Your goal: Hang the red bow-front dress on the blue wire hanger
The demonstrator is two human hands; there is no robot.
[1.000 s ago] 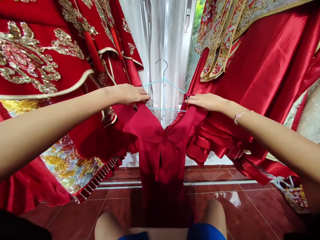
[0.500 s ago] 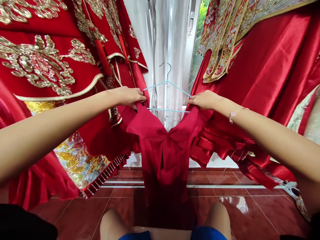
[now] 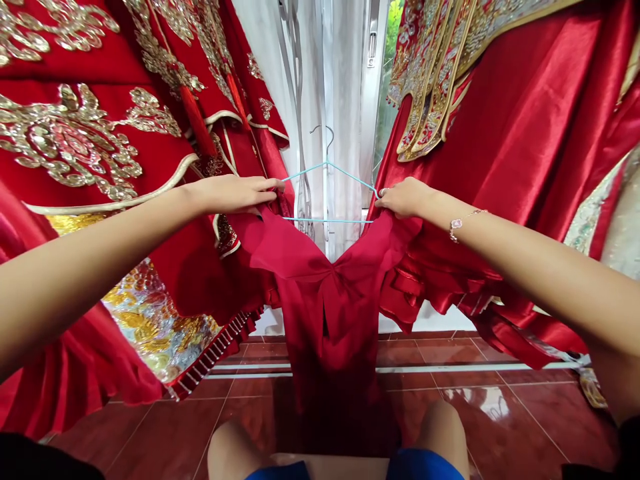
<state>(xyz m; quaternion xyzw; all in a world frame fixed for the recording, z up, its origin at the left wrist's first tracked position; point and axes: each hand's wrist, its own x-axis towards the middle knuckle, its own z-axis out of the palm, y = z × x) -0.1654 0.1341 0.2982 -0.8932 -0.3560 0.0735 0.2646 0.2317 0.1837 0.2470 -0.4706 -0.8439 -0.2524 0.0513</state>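
Pinching the crimson satin dress [image 3: 330,313] by its two shoulder edges, the left hand [image 3: 233,195] and the right hand [image 3: 404,199] each form a narrow grip closed on the cloth. Each sits just beside one end of the pale blue wire hanger [image 3: 350,175], neither clearly nearer. From the head view, the dress lies below the hanger, its long axis running straight down toward the red tiled floor [image 3: 165,433]. Its neckline dips in a V beneath the hanger's lower bar, and a white sheer curtain [image 3: 305,100] hangs behind the hanger.
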